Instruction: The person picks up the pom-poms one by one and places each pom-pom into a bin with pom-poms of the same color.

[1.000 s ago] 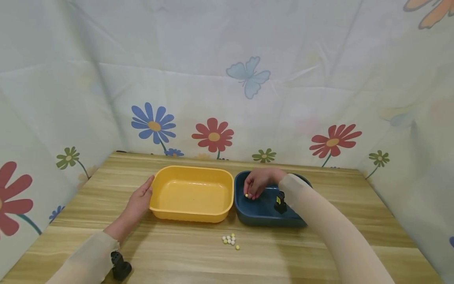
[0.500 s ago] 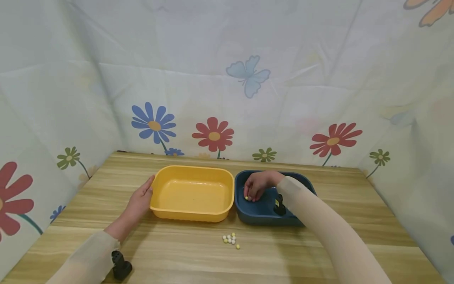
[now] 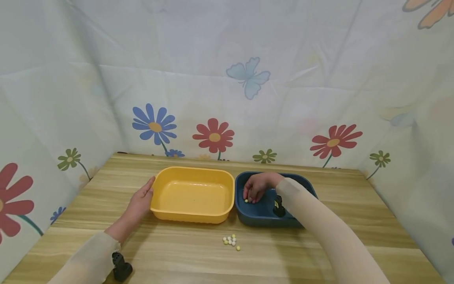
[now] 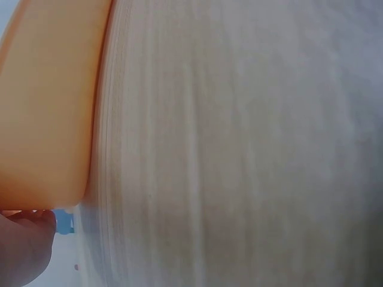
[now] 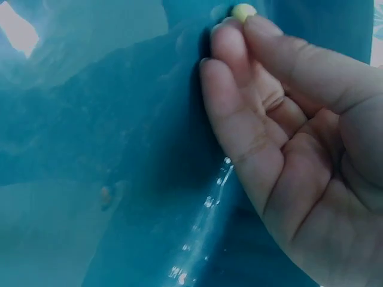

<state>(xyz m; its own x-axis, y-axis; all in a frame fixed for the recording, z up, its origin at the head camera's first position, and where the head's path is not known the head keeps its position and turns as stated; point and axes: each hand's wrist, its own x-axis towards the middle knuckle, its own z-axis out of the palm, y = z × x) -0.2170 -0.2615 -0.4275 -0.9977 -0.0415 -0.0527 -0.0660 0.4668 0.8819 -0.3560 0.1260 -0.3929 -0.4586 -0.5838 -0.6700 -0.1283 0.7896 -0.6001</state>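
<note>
My right hand (image 3: pixel 257 187) reaches down into a dark blue plastic basin (image 3: pixel 269 223). Its thumb and index finger pinch a small yellow ball (image 5: pixel 244 11), which shows at the fingertips in the right wrist view; the other fingers are bent. To the left stands a yellow plastic basin (image 3: pixel 193 217) of similar shape. My left hand (image 3: pixel 140 199) lies against that basin's left end with its fingers mostly straight, touching the wall and rim. The left wrist view catches only part of this hand, beside the basin's outer wall (image 4: pixel 48 107).
Several white and yellow small balls (image 3: pixel 229 240) lie clustered on the wooden table (image 3: pixel 191 256), in front of the basins. One yellow ball (image 3: pixel 238 248) sits slightly apart. A flower-printed cloth (image 3: pixel 291 102) surrounds the back and sides.
My right hand's fingertips have shifted slightly nearer to me inside the blue basin, with the yellow ball between them. The left hand and the yellow basin have stayed in place.
</note>
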